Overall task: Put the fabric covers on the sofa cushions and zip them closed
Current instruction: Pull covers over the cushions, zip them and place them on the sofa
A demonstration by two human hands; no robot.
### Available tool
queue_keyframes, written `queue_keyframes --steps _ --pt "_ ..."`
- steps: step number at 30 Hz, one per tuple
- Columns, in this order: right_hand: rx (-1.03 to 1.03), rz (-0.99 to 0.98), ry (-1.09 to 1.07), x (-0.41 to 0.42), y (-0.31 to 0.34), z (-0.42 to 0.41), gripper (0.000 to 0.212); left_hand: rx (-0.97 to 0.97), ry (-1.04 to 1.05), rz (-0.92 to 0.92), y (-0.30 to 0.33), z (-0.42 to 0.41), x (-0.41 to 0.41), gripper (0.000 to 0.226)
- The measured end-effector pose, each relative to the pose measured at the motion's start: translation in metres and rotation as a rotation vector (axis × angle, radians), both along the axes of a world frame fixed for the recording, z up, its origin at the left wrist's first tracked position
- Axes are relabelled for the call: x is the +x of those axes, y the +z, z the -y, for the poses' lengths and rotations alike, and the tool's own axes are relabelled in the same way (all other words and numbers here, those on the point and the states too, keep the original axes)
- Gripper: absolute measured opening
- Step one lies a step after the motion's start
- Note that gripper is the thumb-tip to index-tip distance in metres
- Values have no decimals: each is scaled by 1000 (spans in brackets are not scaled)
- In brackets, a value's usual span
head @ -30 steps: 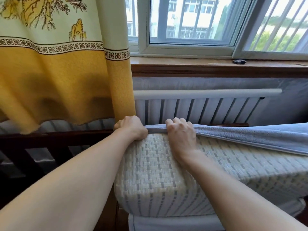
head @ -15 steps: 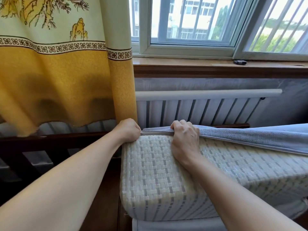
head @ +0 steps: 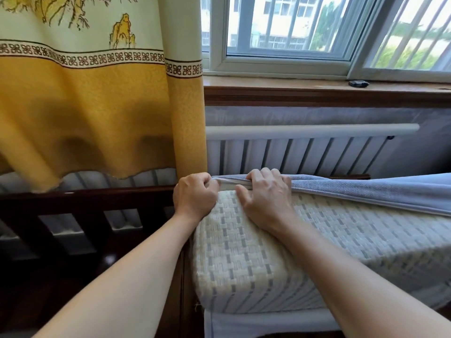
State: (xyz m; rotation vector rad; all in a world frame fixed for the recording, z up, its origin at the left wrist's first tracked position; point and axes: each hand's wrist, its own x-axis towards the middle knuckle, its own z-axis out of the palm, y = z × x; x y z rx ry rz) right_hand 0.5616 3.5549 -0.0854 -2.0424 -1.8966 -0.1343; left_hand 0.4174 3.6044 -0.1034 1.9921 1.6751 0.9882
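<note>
A thick sofa cushion [head: 280, 259] in a cream and grey woven cover lies in front of me, its left end toward the dark wooden sofa frame. Along its far top edge runs a blue-grey fabric flap [head: 380, 191] with a pale seam. My left hand [head: 194, 195] is curled into a fist at the cushion's far left corner and pinches the end of that seam. My right hand [head: 266, 193] lies just to its right, fingers hooked over the flap's edge and thumb pressed on the woven top. No zip pull is visible.
A dark wooden sofa rail [head: 83, 203] runs along the left. Behind it stand a white radiator [head: 305, 152] and a wooden windowsill [head: 317, 90] with a small dark object [head: 358, 83]. A yellow curtain [head: 92, 106] hangs at the left. Another pale cushion [head: 263, 323] lies underneath.
The cushion and both hands have shifted to the right. My left hand has moved from on top of the corner to its far left end, and my right hand stays hooked over the flap.
</note>
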Motion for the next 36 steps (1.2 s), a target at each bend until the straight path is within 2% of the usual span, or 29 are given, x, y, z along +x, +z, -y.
queue_keyframes --steps 2,3,7,9,14,17,20,22,25,27,31,36 --pt "-3 34 22 -4 0 2 60 165 53 -102 0 6 1 33" --pt "23 41 36 -5 -1 3 64 257 56 -140 -1 9 1 32" --pt "146 -13 69 -1 -1 3 55 479 34 -276 2 24 -10 32" --pt "189 -42 102 0 -2 2 52 467 64 -301 5 37 -12 30" --pt "195 -55 136 4 -2 19 50 182 235 -224 10 85 9 17" --pt "92 -31 136 2 7 41 40 219 257 -173 3 90 11 17" --pt "-78 13 138 -4 21 71 30 264 190 -167 2 85 9 25" --pt "-165 35 158 -6 24 93 53 275 131 -166 0 86 6 25" --pt "-289 159 150 -8 23 126 122 263 87 -157 -2 95 0 21" --pt "-272 228 143 -12 20 137 136 262 77 -118 0 103 -5 19" --pt "-179 153 92 -17 12 138 110 358 -7 -111 -5 122 -18 25" --pt "22 99 14 -21 -3 116 49 414 -6 -8 -9 161 -13 44"
